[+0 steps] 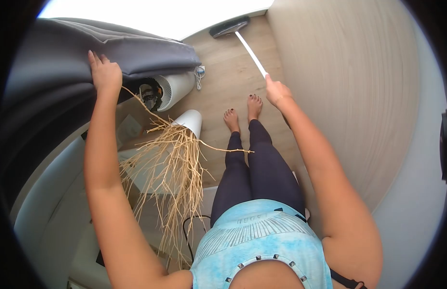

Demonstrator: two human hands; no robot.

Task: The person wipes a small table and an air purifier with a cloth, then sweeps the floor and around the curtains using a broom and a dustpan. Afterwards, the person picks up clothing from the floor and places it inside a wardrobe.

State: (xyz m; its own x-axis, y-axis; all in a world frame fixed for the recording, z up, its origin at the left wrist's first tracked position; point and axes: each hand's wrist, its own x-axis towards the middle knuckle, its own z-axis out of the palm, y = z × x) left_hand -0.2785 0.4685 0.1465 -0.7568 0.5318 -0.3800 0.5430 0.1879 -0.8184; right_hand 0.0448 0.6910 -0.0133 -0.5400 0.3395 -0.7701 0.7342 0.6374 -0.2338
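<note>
My right hand (278, 91) is closed around the white handle of a broom (252, 54). Its wide dark head (229, 27) rests on the wood floor at the far end, by the bright window edge. Over on the left, my left hand (106, 74) lies against a grey curtain (54, 53), with its visible fingers stretched out along the cloth. The curtain's lower edge is pushed up in folds, and part of that hand's fingers is hidden. Below the left hand stands a white vase (190, 120) with dry branches (177, 164) spreading out of it.
A white cylindrical appliance (177, 89) with a round vent stands partly under the curtain. Beside it is a white plug with a cord (199, 77). A pale wood-grain panel (348, 86) rises along the right. My bare feet (254, 106) are on the floor near the branches.
</note>
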